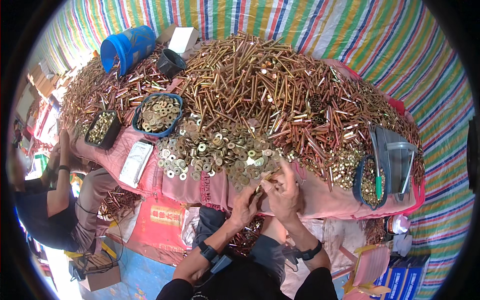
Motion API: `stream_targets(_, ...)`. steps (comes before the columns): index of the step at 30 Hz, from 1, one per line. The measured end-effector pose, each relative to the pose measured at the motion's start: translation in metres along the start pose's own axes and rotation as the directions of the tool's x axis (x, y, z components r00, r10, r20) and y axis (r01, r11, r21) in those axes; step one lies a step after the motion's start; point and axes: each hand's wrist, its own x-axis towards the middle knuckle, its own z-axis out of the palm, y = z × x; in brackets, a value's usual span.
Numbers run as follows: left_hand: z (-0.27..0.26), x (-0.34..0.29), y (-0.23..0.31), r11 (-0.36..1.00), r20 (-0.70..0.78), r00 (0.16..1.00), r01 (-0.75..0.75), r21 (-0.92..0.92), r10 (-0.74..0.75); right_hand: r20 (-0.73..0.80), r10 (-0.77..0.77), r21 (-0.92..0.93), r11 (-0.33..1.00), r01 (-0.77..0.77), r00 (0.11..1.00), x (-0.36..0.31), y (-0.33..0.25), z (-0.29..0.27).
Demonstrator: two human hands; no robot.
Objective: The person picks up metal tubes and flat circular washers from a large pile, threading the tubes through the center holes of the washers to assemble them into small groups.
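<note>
At the front edge of the heaped table, my two hands come together. My left hand (244, 207) is closed, fingers pinched round a small metal part (258, 191) whose shape is mostly hidden. Beside it, my right hand (284, 194) pinches a small brass-coloured piece (270, 176) between thumb and finger, too small to name surely. Just beyond my fingers lies a spread of flat round washers (220, 150). Behind it rises a big heap of coppery metal tubes (260, 85). To the right of my hands sits a pile of small nuts (345, 170).
A blue tub of washers (137, 126), a black tray of nuts (104, 146) and a white packet (136, 164) lie left. A basin of nuts with a green-handled tool (378, 185) and a grey scoop (397, 145) stand right. A tipped blue bucket (120, 52) lies behind; another person (55, 200) sits left.
</note>
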Motion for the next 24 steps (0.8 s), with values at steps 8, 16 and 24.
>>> stream_targets(8, -0.001, 0.002, 0.004, 0.999, -0.011, 1.0, -0.026, -0.043, 0.026, 0.082, -0.201, -0.314, 0.924, 0.217, 0.976, -0.003, 0.004, -0.002)
stream_targets(16, -0.003, -0.001, 0.003, 0.998, -0.006, 0.998, -0.055, 0.031, 0.055, 0.178, -0.207, -0.45, 0.852, 0.267, 0.962, 0.0, -0.014, -0.004)
stream_targets(24, -0.004, -0.004, -0.002, 0.997, -0.024, 0.999, -0.039, -0.062, 0.038, 0.366, -0.401, -0.465, 0.703, 0.538, 0.84, 0.002, -0.006, 0.002)
